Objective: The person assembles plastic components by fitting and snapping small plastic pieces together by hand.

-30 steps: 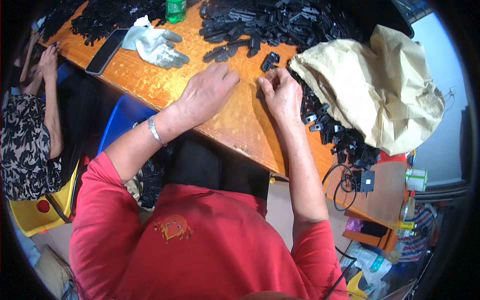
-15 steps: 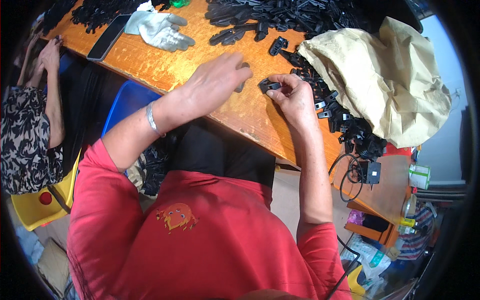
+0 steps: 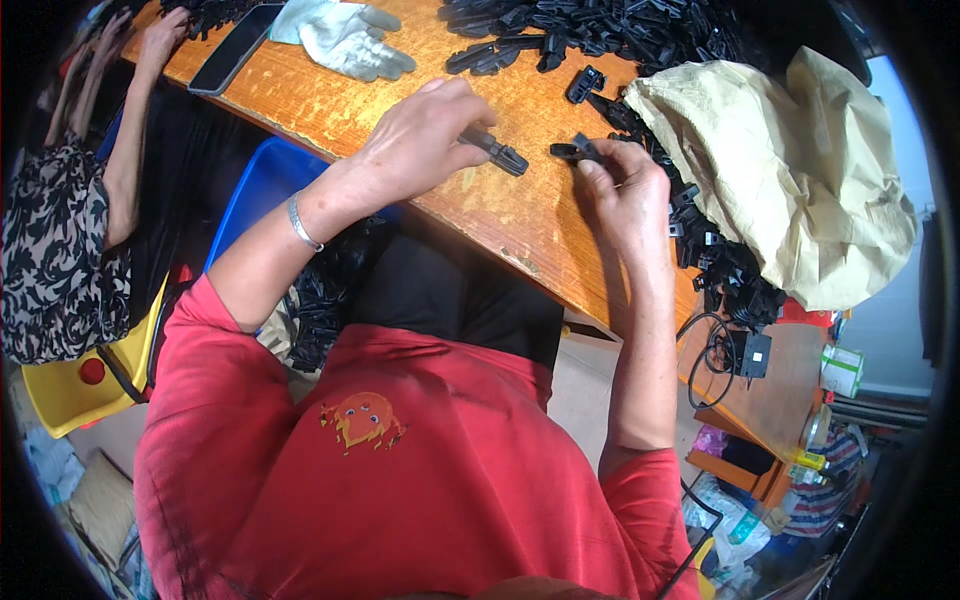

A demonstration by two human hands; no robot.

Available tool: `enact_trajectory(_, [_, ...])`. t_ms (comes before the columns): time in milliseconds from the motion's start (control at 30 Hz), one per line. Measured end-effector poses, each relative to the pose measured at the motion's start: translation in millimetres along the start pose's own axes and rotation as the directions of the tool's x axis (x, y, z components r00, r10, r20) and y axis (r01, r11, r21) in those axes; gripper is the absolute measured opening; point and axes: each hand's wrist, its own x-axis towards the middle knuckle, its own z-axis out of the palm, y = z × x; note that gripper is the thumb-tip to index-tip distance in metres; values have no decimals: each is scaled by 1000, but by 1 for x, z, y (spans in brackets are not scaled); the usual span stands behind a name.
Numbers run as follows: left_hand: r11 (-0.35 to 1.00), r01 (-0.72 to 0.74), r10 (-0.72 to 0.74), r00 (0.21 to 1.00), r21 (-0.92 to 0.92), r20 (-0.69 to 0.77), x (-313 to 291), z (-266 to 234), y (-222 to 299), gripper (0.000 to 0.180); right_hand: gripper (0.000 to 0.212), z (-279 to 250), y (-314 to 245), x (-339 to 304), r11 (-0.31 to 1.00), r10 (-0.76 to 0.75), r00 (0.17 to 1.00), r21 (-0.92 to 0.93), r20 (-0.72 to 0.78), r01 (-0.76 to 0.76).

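My left hand (image 3: 425,135) is over the wooden table (image 3: 390,115) with a long black plastic clip (image 3: 498,152) pinched between thumb and fingers, its slotted end pointing right. To the right, my right hand (image 3: 630,190) grips a smaller black plastic piece (image 3: 578,149) by the fingertips. A gap separates the two pieces. Beyond them a single black part (image 3: 585,85) lies alone, close to a large heap of long black plastic parts (image 3: 610,35). Beside my right hand, more small black pieces (image 3: 715,255) are piled along the table edge.
A beige cloth sack (image 3: 780,180) bulges at the right. A grey-white work glove (image 3: 345,42) and a dark phone (image 3: 232,52) lie on the far left of the table. A black box (image 3: 752,353) with a looped cable is at the right. Another person's arm (image 3: 122,175) reaches in at the left.
My left hand has turned, so the clip in it now shows fully. The small piece in my right hand has tilted upward. The whole view has shifted slightly.
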Motion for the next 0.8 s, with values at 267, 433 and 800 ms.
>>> enact_trajectory(267, [999,32,-32,999,-22,33,-2,-2,-4,22,25,28,-38,-5,996,-80,990,-41,112,85])
enact_trajectory(433, [999,-4,4,1000,-49,15,-2,1,-9,20,23,26,-32,1,997,-60,985,-39,163,67])
enact_trajectory(800, [993,118,-115,952,7,283,-12,-59,-8,19,21,51,-56,4,928,-367,904,27,217,370])
